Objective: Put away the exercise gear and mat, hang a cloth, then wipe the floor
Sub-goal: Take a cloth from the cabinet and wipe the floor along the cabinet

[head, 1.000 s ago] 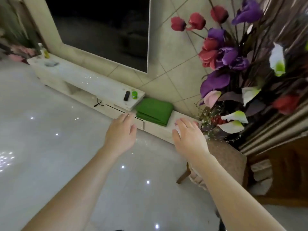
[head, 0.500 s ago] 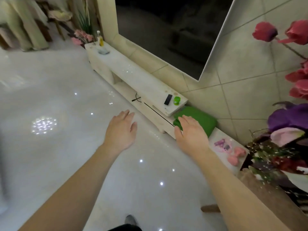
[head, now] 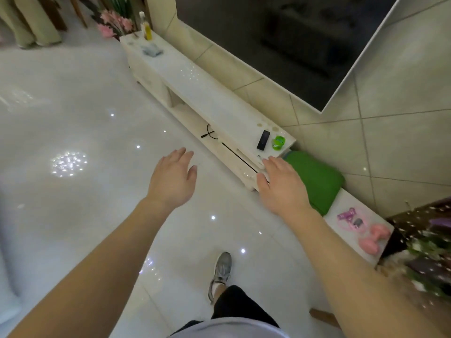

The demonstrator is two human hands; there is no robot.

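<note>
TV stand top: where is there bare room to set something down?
Bare: the long middle of the stand top, between the grey cloth and the black remote. Crowded: the near end, remote beside green object; the low ledge holds green mat and pink dumbbell.

Spread left hand (head: 172,178), right hand (head: 280,186), green mat (head: 317,181)

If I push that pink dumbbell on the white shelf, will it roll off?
The pink dumbbell probably would roll a little: its ends look rounded, and it lies near the edge of the low white shelf. It likely feels heavy for its size, being a weight.
</note>
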